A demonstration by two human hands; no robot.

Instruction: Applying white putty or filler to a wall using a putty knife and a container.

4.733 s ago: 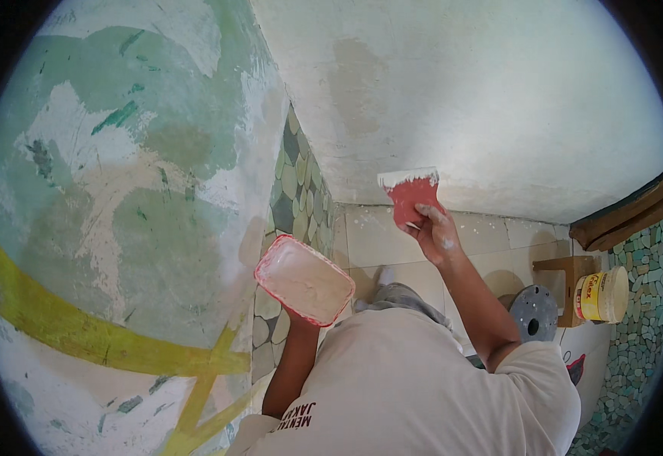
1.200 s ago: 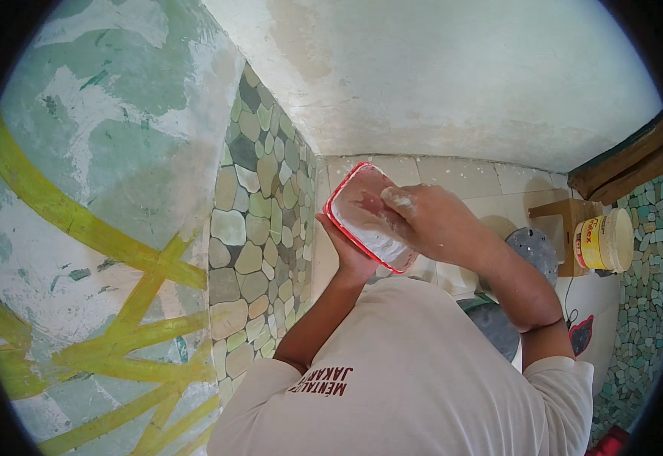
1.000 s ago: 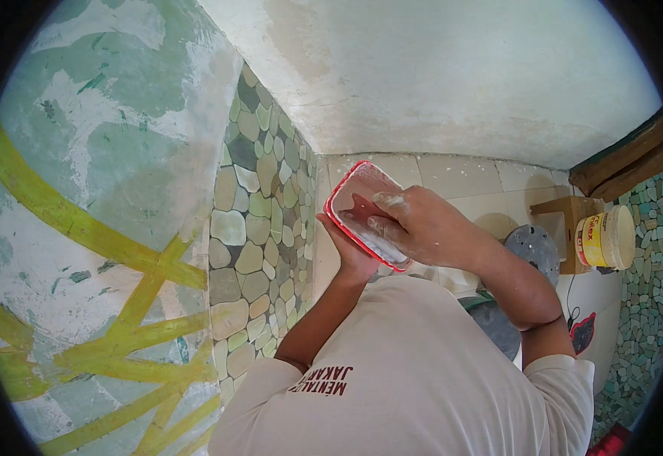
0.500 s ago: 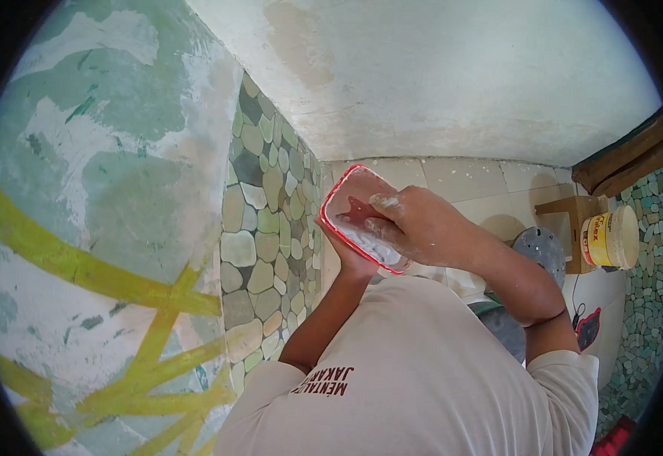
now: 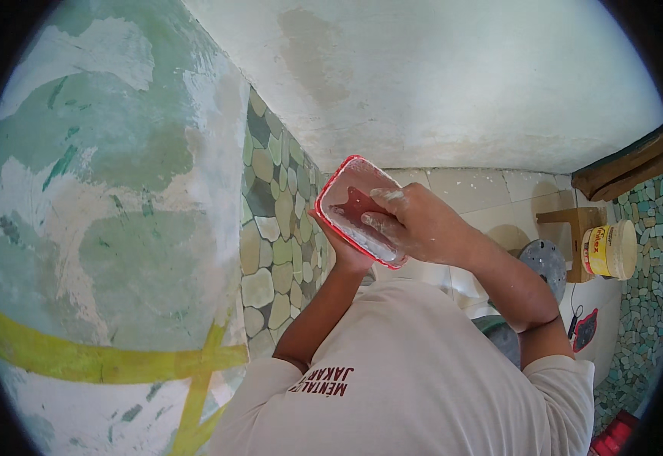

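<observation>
A red-rimmed plastic container (image 5: pixel 347 234) with whitish walls is tilted in front of my chest. My left hand (image 5: pixel 352 257) supports it from beneath and on its left side, with most of the fingers hidden behind it. White paste (image 5: pixel 379 245) smears the lower inside, and a patch of red (image 5: pixel 357 202) shows within. Over the opening, my right hand (image 5: pixel 432 228) reaches in with bent, paste-stained fingers. Whatever those fingers grip is hidden inside the container.
On the left stands a green wall (image 5: pixel 134 258) with white patches and yellow bands, above a pebble-tile strip (image 5: pixel 271 228). A pale wall (image 5: pixel 453 83) rises ahead. To the right are a wooden stool (image 5: pixel 572 228), a yellow-labelled bucket (image 5: pixel 609 249) and a grey round lid-like disc (image 5: pixel 542 262).
My right hand has shifted slightly within the container, and less white paste shows there. The view has turned a little, bringing the yellow bands lower.
</observation>
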